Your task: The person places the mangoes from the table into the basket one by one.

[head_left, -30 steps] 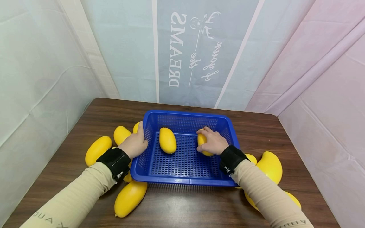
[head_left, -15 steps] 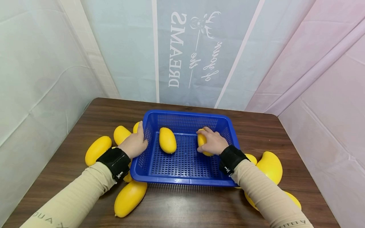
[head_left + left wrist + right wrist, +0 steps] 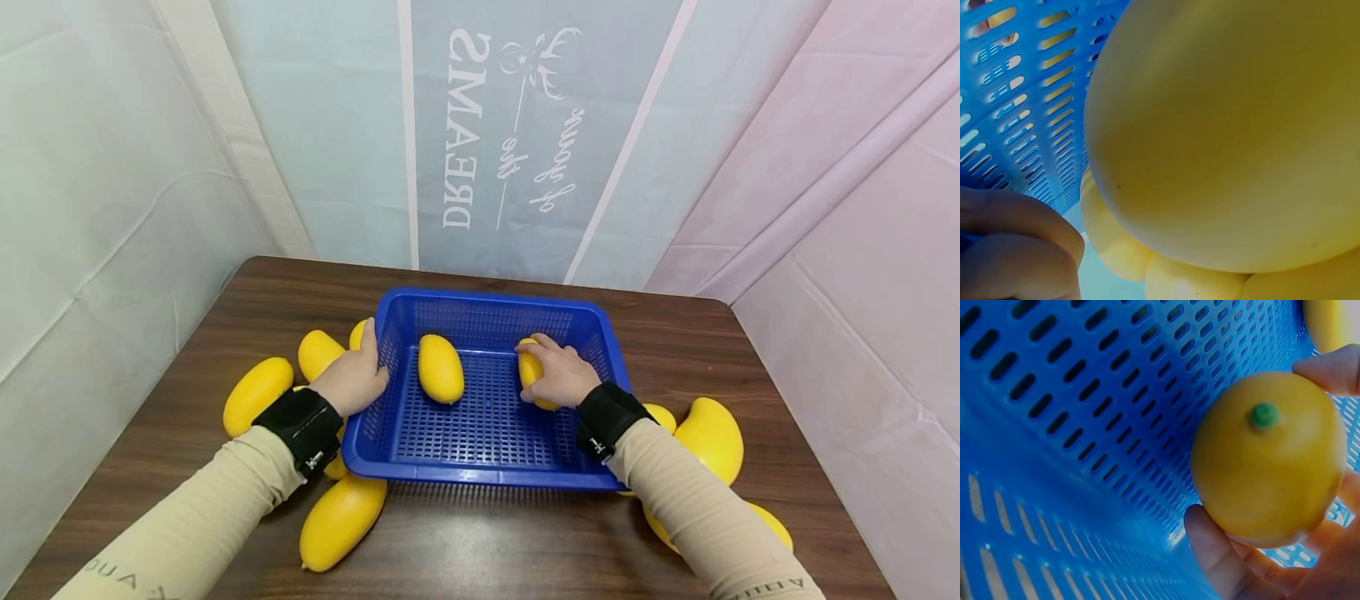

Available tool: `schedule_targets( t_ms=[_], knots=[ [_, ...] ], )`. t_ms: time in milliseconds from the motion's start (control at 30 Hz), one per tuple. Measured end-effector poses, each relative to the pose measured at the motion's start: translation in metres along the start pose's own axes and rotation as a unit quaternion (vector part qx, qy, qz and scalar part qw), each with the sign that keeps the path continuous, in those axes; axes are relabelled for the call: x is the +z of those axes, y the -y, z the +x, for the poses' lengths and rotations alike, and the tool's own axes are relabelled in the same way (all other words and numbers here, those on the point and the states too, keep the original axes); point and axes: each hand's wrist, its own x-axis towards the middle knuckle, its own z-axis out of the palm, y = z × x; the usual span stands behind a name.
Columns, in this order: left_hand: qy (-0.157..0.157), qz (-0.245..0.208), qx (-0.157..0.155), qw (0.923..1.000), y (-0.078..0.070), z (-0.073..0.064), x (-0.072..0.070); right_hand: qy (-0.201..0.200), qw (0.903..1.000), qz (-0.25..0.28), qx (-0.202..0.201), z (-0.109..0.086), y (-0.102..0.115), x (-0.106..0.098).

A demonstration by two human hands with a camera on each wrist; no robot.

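Note:
A blue plastic basket (image 3: 491,476) with slotted walls stands on the table. At its left rim is my left hand (image 3: 352,379), gripping the edge; its curled fingers (image 3: 1016,244) show beside the slotted wall in the left wrist view. Inside the basket on the right, my right hand (image 3: 562,375) holds a yellow mango (image 3: 531,371), thumb and fingers around its sides. The right wrist view shows that mango's green stem end (image 3: 1265,416). Another mango (image 3: 441,369) lies by itself on the left part of the basket floor.
Several mangoes lie left of the basket, including one mango (image 3: 258,394) near the wrist and another mango (image 3: 343,522) at the front. More mangoes, such as a curved one (image 3: 712,439), lie to the right, partly under the right forearm. A fabric backdrop hangs behind the table (image 3: 480,542).

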Motion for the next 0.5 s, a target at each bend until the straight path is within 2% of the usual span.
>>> schedule_targets(
  t_ms=[500],
  knots=[
    [0.001, -0.001, -0.002, 1.0, -0.0007, -0.0006, 0.0002, 0.013, 0.9999, -0.006, 0.008, 0.0006, 0.0003, 0.0009]
  ],
)
